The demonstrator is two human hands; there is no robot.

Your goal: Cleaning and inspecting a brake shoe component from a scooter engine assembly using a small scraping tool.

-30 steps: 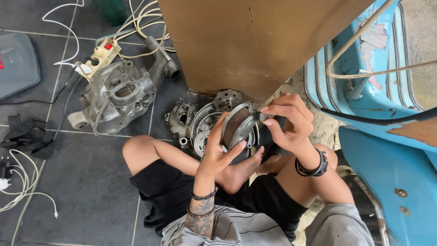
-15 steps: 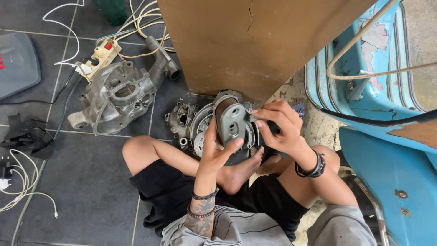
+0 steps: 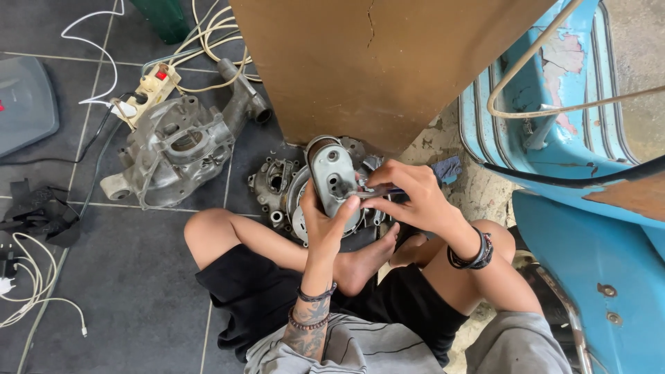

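My left hand (image 3: 325,225) grips a grey, rounded-rectangular metal engine part (image 3: 333,179) upright from below, its flat face with holes turned toward me. My right hand (image 3: 407,195) pinches a thin tool (image 3: 374,193) whose tip meets the right side of that part. Under both hands, on the dark tiled floor, lies an engine case half (image 3: 277,187) with a round plate. I sit cross-legged in black shorts, bare feet below the part.
A larger grey engine casing (image 3: 176,149) lies at left beside a power strip (image 3: 154,86) and loose cables. A brown board (image 3: 388,62) leans behind. A blue scooter body (image 3: 589,208) fills the right side. A grey lid (image 3: 24,100) and black rags (image 3: 38,211) sit far left.
I have turned the metal part from edge-on to flat face toward me and raised it slightly. My right hand has shifted from its top edge to its right side with the thin tool.
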